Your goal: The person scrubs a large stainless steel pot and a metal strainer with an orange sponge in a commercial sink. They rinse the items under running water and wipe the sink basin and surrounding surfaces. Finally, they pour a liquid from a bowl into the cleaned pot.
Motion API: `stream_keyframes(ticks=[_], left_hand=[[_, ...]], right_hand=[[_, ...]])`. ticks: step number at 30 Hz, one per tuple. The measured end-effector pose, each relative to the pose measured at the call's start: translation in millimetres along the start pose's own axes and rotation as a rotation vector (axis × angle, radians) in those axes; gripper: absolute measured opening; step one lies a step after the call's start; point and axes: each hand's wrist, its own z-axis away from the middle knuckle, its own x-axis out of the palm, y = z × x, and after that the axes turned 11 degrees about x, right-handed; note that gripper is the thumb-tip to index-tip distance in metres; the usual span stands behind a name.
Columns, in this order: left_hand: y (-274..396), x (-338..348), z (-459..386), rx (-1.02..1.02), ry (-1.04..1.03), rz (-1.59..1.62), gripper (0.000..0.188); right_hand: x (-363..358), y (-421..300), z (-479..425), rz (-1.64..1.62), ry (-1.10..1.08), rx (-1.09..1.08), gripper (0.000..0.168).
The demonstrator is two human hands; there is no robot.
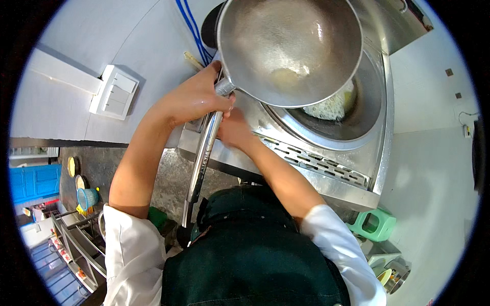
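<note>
My left hand [203,93] is closed around the short handle [225,87] of a steel wok [287,46]. The wok is raised and tilted, its shiny inside showing with a little pale liquid at the bottom. A long stainless-steel tube [204,160] slants down from under my left hand; whether I grip it too, I cannot tell. Just below, my right hand [237,128] is blurred over the stove's front left corner, its fingers partly hidden. Behind the raised wok, a second, larger wok [367,99] sits in the stove, holding foaming pale liquid [327,107].
The steel stove [344,160] has a slotted drain strip [314,158] along its front. White wall switches [116,93] and blue hoses [193,30] are at the left. A green plastic stool [375,225] stands right, a blue basket [87,198] on the floor left.
</note>
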Motion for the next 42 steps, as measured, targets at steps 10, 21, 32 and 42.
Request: stream_keyframes(ticks=[10,21,32,42], left_hand=[[-10.8,-8.3,10.3,-0.063,0.033,0.185,0.059],[-4.5,0.2,-8.9,-0.086,0.155,0.246,0.055],[18.5,4.7,-27.0,0.047,0.289,0.179,0.047],[42.4,37.0,-63.1,0.074,0.329,0.109,0.058]], right_hand=[[-168.8,98.1,156.6,0.013,-0.186,0.295,0.053],[-285.7,239.8,287.5,0.273,0.588,0.98,0.036],[-224.3,84.9,179.9,-0.138,0.063,0.802,0.029],[-200.9,-3.6,39.8,-1.124,-0.168,0.354,0.057]])
